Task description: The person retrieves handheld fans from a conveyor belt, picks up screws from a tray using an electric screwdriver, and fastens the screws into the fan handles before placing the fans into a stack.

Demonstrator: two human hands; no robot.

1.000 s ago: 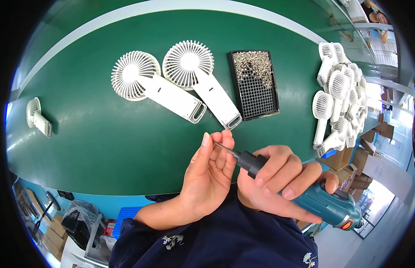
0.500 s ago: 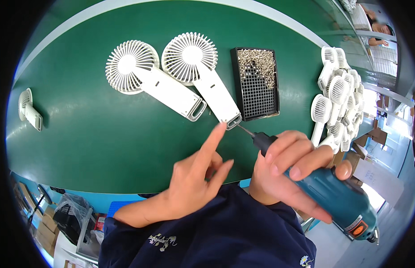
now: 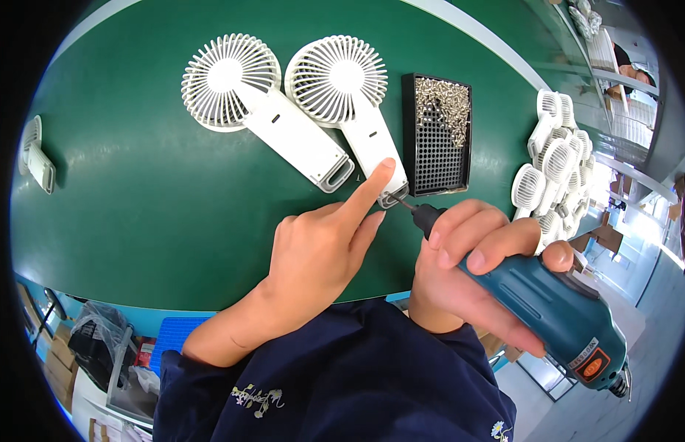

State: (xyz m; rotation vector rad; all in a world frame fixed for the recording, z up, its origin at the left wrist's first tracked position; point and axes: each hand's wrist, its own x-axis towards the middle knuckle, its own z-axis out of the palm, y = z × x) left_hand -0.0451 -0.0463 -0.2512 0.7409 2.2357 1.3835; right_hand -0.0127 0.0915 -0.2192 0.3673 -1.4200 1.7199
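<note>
Driver [image 3: 538, 309] slants in from the near right, its bit [image 3: 406, 202] meeting the near end of the right fan [image 3: 373, 132], just beside the loop [image 3: 392, 196]. Right fan lies on the green table [image 3: 136, 228], head at the far side, handle running near and slightly right. Left fan [image 3: 294, 140] lies beside it; tray [image 3: 440, 166] of screws [image 3: 451, 99] stands just right of the handle.

Technique, my judgement: set the bit in line with the screw axis before giving power; the tool looks low and slanted, so raising its rear may help seating. Press lightly and evenly, ease off once the screw seats, to spare the plastic. Left index should pin the handle yet keep clear of the bit. Whether a screw sits under the tip: cannot tell.

Hands. Left hand [image 3: 317, 247]: index stretched out, its tip on the right fan's handle; thumb apart from index, remaining fingers curled under; nothing gripped. Thumb contact with the fan: unclear. Right hand [image 3: 479, 269]: closed round the driver's forward body, fingers over the far side, thumb along the near side.
</note>
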